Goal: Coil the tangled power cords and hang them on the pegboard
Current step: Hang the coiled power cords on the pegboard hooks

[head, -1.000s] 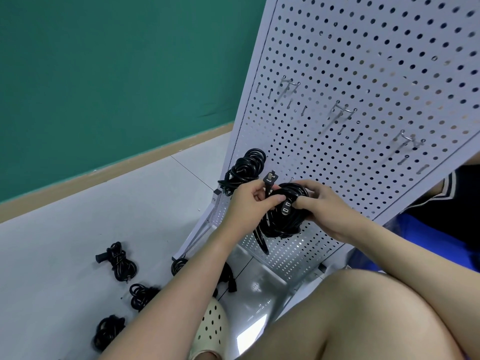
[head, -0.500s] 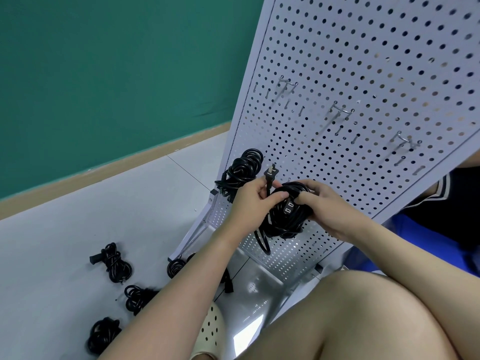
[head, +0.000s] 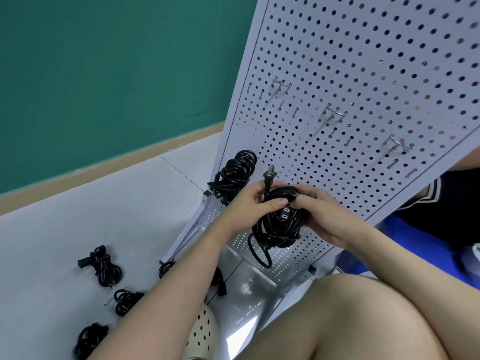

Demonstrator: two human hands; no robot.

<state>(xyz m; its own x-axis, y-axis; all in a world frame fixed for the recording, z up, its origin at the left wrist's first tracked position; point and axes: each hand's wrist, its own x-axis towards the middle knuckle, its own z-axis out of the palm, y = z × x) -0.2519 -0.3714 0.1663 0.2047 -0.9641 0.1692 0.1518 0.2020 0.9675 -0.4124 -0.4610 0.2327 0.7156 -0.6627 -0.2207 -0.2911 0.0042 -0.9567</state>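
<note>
A coiled black power cord (head: 279,224) is held in both hands in front of the lower part of the white pegboard (head: 363,74). My left hand (head: 249,206) grips the coil's left side, thumb across it, and the two-prong plug (head: 269,175) sticks up above the fingers. My right hand (head: 322,211) grips the coil's right side, its fingers curled over the top. A loop of cord hangs below the coil. Another coiled cord (head: 233,175) hangs on the pegboard's lower left. Several metal hooks (head: 335,113) stand bare higher up.
Several bundled black cords (head: 104,266) lie on the grey floor at lower left, one partly hidden by my left forearm. A cream perforated shoe (head: 202,333) and my bare knee (head: 337,320) fill the bottom. Another person's dark clothing (head: 441,216) shows behind the pegboard's right edge.
The plug end has risen a little higher above my left hand. Both hands keep their hold on the coil, shifting slightly.
</note>
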